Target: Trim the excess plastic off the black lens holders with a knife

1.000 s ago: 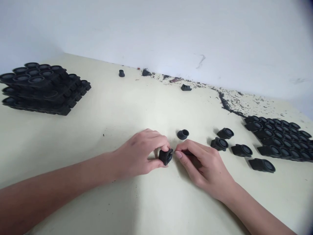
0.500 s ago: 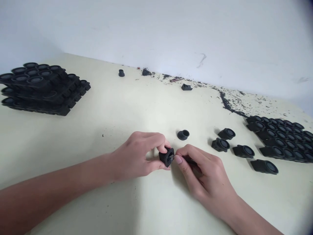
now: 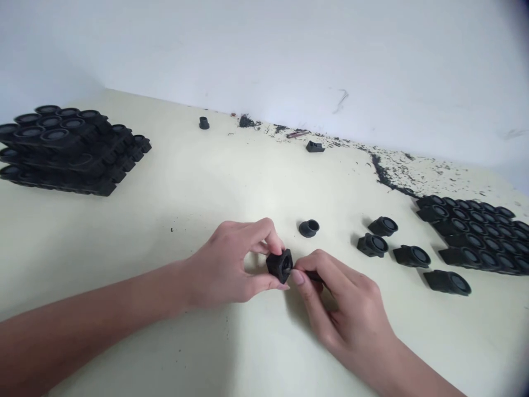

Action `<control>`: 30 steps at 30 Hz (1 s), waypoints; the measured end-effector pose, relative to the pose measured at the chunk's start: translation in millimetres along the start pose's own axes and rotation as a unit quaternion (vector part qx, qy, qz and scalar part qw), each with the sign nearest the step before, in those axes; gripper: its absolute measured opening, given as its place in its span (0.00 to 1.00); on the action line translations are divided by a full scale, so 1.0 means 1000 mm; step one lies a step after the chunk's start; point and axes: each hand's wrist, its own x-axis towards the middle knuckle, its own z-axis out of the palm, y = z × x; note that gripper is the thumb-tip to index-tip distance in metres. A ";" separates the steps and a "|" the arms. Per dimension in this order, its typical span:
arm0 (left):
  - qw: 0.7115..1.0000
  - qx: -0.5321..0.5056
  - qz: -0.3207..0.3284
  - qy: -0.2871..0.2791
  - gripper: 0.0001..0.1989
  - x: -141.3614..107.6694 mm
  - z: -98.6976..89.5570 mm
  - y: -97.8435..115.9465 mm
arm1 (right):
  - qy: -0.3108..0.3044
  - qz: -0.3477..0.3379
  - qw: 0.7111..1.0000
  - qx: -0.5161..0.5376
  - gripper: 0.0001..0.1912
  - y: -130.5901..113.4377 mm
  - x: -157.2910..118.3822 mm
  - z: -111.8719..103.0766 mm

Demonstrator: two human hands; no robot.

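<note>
My left hand grips a small black hollow part between thumb and fingers, its opening facing right. Beside it, my right hand is closed in a pinch round a thin dark tool, whose tip is at the opening of the part. Most of the tool is hidden by the fingers. Just beyond the hands a black round collar lies on the pale table.
Stacked black parts stand at the left. Rows of similar parts fill the right, with several loose ones beside them. A small collar, a black block and dark shavings lie near the wall.
The black part in my left hand has shifted slightly left and turned a little. My right hand has moved slightly left and down, still pinching the tool.
</note>
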 end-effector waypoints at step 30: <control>0.999 -0.027 -0.019 0.030 0.19 0.000 -0.001 -0.001 | 0.060 -0.071 0.990 -0.102 0.05 0.000 -0.001 0.002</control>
